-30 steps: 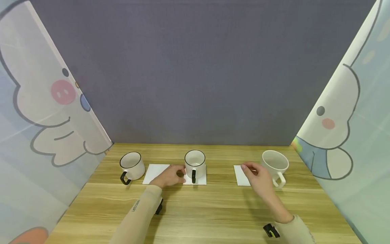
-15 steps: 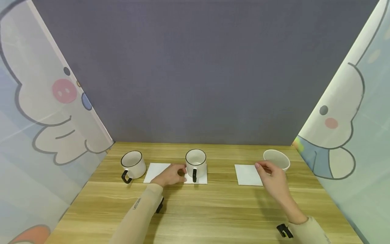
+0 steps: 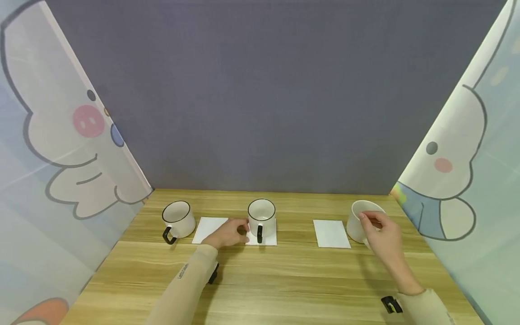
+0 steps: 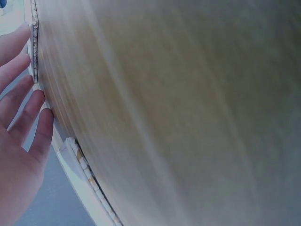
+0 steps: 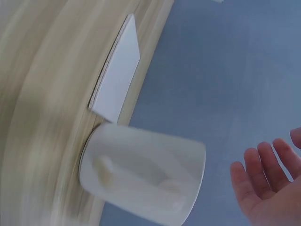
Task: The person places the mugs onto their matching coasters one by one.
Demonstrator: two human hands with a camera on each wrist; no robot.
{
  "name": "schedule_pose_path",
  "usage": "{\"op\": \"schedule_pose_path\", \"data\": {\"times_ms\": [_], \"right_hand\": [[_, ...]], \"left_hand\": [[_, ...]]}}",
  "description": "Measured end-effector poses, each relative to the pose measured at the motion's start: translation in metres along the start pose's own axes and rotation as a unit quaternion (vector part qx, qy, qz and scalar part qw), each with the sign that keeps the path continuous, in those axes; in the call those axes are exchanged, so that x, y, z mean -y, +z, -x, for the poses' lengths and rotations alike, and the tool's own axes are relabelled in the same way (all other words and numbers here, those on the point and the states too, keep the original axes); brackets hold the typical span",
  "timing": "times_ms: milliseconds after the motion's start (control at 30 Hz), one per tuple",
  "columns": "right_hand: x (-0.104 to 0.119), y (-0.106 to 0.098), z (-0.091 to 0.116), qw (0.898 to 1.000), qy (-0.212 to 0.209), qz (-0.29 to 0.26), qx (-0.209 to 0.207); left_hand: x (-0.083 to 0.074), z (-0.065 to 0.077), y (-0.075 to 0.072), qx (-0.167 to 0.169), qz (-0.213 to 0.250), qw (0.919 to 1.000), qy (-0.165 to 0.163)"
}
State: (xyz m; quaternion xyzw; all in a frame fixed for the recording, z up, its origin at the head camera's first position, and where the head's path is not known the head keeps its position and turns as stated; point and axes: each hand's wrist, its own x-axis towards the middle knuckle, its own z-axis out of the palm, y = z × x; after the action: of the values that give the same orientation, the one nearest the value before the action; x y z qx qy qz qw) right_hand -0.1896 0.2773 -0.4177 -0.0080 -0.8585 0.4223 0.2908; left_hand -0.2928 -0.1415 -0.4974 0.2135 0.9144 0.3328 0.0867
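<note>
My left hand [image 3: 226, 232] rests on the table with its fingertips at the left edge of a white square pad [image 3: 268, 239]. On that pad stands a white mug [image 3: 264, 216] with a black rim and black handle. In the left wrist view, the fingers [image 4: 28, 113] are extended along the pad's edge. My right hand [image 3: 383, 237] hovers in front of a plain white mug [image 3: 355, 224], hiding most of its handle. Nothing is between the fingers of the right hand [image 5: 270, 188] in the right wrist view, which stand apart from the white mug [image 5: 141, 174].
Behind the left wrist lies a second white square pad [image 3: 208, 227], with a black-rimmed mug [image 3: 179, 221] to its left. A third white pad [image 3: 331, 234] lies bare, just left of the plain mug. A grey partition [image 3: 264, 99] closes off the table's back.
My right hand has moved rightward from above the right-hand pad to in front of the plain mug, uncovering the pad. My left hand has stayed in place.
</note>
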Motion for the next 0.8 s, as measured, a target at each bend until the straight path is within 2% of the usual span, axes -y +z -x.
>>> {"op": "schedule_pose_path", "data": {"times_ms": [400, 633, 800], "right_hand": [[-0.033, -0.016, -0.002, 0.998, 0.046, -0.007, -0.034], [-0.047, -0.022, 0.006, 0.992, 0.120, 0.008, -0.042], [-0.054, -0.025, 0.009, 0.987, 0.160, 0.023, -0.015]], "left_hand": [[-0.004, 0.003, -0.003, 0.000, -0.002, 1.0000, -0.001], [-0.003, 0.002, -0.002, 0.002, -0.007, 1.0000, -0.005], [-0.001, 0.001, -0.001, -0.002, -0.007, 0.9998, -0.019]]}}
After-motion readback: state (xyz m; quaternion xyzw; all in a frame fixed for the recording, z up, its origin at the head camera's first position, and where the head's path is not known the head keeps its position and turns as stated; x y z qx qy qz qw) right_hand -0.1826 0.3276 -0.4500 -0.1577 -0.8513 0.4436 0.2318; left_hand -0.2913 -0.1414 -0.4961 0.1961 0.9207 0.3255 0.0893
